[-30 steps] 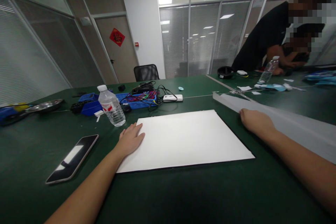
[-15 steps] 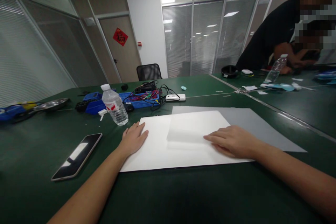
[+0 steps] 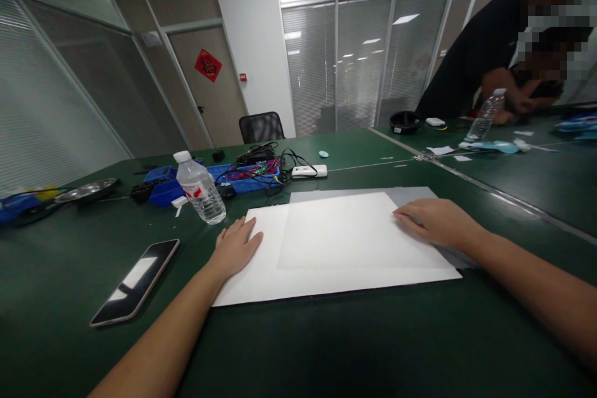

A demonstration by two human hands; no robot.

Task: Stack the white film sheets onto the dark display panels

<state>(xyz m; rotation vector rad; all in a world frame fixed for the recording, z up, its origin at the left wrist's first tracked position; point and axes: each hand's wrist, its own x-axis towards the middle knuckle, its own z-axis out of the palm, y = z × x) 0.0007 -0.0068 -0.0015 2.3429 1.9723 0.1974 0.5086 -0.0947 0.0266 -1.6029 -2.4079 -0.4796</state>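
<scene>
My left hand (image 3: 237,245) lies with its thumb apart on the left edge of a large white sheet of paper (image 3: 336,280). On that sheet rests a smaller, slightly translucent sheet (image 3: 333,233), now lying flat. A grey sheet (image 3: 415,193) shows from beneath at the back and right. My right hand (image 3: 441,222) is at the white paper's right edge, over the grey sheet, with its fingers closed together. What the fingertips hold, if anything, is hidden.
A phone (image 3: 136,283) lies left of my arm. Behind the paper stand a water bottle (image 3: 200,189), a blue tray (image 3: 247,179) of wires and a white device (image 3: 309,171). Across the table a person (image 3: 471,56) leans near another bottle (image 3: 485,115).
My right hand has moved right and back, off the middle of the paper. The smaller sheet now lies flatter and reaches further left. The grey sheet shows less at the right. My left hand stays put.
</scene>
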